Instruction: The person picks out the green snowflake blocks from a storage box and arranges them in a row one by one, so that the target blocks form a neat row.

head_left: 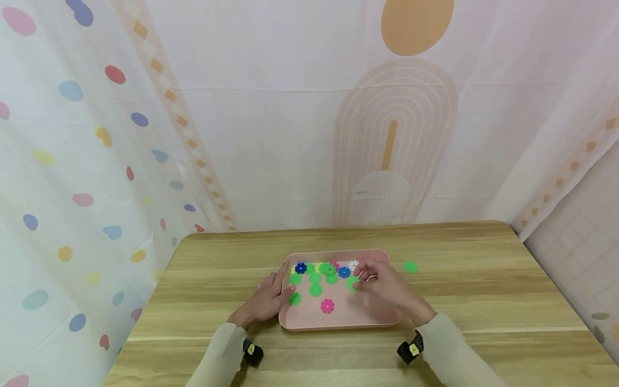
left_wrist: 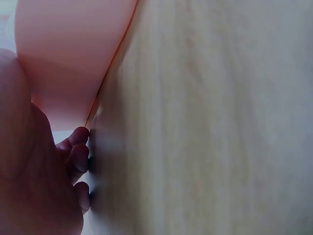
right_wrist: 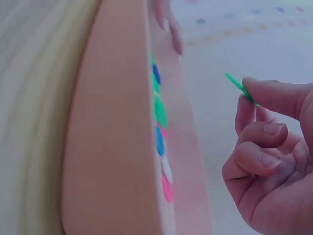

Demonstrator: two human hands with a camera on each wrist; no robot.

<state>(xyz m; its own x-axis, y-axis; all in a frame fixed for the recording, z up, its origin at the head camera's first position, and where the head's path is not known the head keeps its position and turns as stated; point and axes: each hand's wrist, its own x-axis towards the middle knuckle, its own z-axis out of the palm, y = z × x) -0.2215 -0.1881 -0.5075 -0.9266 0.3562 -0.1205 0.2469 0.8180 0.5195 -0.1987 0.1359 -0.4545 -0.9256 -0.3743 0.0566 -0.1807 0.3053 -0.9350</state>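
Note:
A pink tray [head_left: 360, 317] lies on the table with several notched plastic discs in it, mostly green. My left hand [head_left: 267, 298] holds its left side, thumb over the rim and the other fingers along the outer wall. In the left wrist view, the tips of those fingers [left_wrist: 80, 157] are down at the tabletop by the tray wall [left_wrist: 68, 58]. Over the tray's right part, my right hand [head_left: 382, 282] pinches a green notched disc [right_wrist: 240, 88] between thumb and index finger, its other fingers curled. The disc is seen nearly edge-on in the right wrist view.
Inside the tray, a pink disc [head_left: 327, 306] lies toward the front, while a dark blue disc [head_left: 301, 268], a blue disc [head_left: 344, 272] and a white disc [head_left: 353, 266] lie farther back. One green disc [head_left: 410, 267] is on the wooden table [head_left: 464, 274], right of the tray. A patterned curtain [head_left: 271, 134] hangs behind.

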